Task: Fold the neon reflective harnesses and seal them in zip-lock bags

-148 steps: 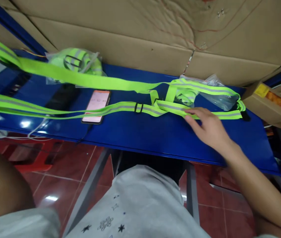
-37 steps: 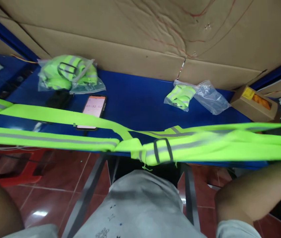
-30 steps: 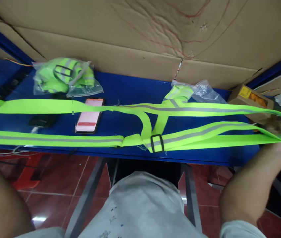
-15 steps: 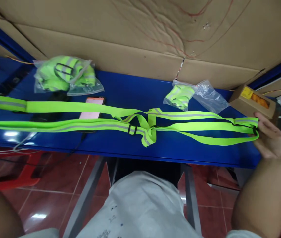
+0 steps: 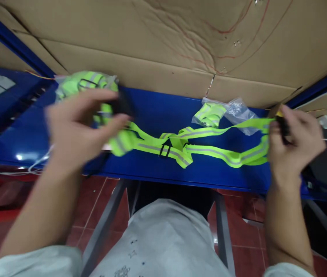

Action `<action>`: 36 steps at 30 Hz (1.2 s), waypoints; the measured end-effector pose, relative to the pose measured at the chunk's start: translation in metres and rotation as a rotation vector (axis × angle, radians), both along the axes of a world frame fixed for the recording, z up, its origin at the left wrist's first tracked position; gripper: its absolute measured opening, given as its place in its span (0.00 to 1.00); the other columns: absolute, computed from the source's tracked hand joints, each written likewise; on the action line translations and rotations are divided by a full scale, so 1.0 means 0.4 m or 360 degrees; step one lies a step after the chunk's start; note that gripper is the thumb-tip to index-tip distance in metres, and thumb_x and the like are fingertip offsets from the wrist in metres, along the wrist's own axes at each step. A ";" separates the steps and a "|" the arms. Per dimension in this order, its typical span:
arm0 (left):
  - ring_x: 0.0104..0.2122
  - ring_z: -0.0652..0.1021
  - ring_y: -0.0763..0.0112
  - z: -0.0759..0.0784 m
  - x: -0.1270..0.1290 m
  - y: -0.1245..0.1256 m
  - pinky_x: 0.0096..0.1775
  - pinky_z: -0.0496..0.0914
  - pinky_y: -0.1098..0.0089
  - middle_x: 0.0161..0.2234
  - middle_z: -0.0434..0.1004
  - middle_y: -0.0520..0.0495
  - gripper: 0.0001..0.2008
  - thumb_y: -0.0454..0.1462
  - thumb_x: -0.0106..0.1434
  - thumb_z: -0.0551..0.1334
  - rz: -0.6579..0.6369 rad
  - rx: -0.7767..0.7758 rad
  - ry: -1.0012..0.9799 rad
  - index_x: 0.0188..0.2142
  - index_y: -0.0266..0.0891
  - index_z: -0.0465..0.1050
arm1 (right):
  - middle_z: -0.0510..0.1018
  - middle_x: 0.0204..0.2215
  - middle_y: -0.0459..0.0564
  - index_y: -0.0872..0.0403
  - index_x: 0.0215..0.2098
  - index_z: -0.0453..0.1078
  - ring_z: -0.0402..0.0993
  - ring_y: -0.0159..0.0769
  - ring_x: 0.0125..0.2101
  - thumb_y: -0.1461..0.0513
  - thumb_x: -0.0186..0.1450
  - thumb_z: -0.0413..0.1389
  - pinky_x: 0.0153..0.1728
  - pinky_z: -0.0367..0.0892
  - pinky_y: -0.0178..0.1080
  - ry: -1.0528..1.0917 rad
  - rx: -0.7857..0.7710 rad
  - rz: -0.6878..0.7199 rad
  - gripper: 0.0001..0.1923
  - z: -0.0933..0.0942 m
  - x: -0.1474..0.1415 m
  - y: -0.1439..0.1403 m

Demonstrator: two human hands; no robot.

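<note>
- Behind the bench, a cardboard wall (image 5: 163,50) closed off the rear of my work area.
- Blue bench top (image 5: 157,169): it carried the reflective strap vest (image 5: 180,144), whose middle section lay slack on the surface, well apart from the front edge.
- Left hand (image 5: 76,130): I had it raised above the bench, fingers curled around the bunched left end of the vest. Motion blur hid the exact contact.
- Right hand (image 5: 293,144): I had it pinched shut on the right end of the vest, at a dark fitting near the bench's right side.
- Sealed bag of packed vests (image 5: 85,82): it sat at the rear left, partly hidden by my left hand.
- Small open bag (image 5: 223,113): it lay at the rear, just behind the strap, holding a folded green piece.
- Black slider buckle (image 5: 165,150): it sat near the strap crossing at centre.
- Procedure note, my judgement: bring both ends together level, keep the bands flat and untwisted, and keep the buckle clear of the fold line.
</note>
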State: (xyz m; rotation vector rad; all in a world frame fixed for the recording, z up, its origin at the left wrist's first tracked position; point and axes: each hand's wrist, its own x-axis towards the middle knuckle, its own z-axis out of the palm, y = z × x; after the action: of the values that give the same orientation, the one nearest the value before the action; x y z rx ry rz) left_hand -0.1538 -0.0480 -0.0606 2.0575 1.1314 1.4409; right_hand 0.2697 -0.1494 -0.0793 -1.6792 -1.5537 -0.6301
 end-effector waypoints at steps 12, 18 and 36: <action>0.42 0.81 0.66 -0.083 0.282 -0.042 0.47 0.74 0.66 0.44 0.84 0.46 0.17 0.45 0.66 0.72 -0.0602 -0.0251 0.0197 0.50 0.40 0.80 | 0.73 0.57 0.58 0.41 0.79 0.56 0.70 0.51 0.49 0.72 0.64 0.50 0.50 0.66 0.53 -0.0278 -0.0335 0.0353 0.46 -0.067 -0.248 0.077; 0.39 0.81 0.68 -0.082 0.287 -0.031 0.45 0.74 0.68 0.44 0.85 0.47 0.17 0.46 0.66 0.73 -0.0595 -0.0331 0.0031 0.50 0.41 0.81 | 0.72 0.57 0.59 0.41 0.79 0.55 0.70 0.53 0.51 0.72 0.66 0.49 0.52 0.66 0.57 -0.0211 -0.0240 0.0251 0.45 -0.058 -0.254 0.098; 0.51 0.83 0.59 -0.026 0.324 0.108 0.57 0.75 0.61 0.50 0.86 0.45 0.26 0.44 0.57 0.78 -0.1013 -0.0768 -0.0375 0.54 0.40 0.83 | 0.62 0.74 0.58 0.43 0.79 0.51 0.60 0.60 0.72 0.43 0.72 0.59 0.71 0.59 0.66 0.0187 -0.0516 0.1079 0.44 0.029 -0.195 0.166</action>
State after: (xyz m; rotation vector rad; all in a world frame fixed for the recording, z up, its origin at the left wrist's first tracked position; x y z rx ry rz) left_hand -0.0244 -0.0050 -0.0708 1.6343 0.5679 0.9447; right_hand 0.1917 -0.0829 -0.0678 -1.2418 -2.0565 0.0750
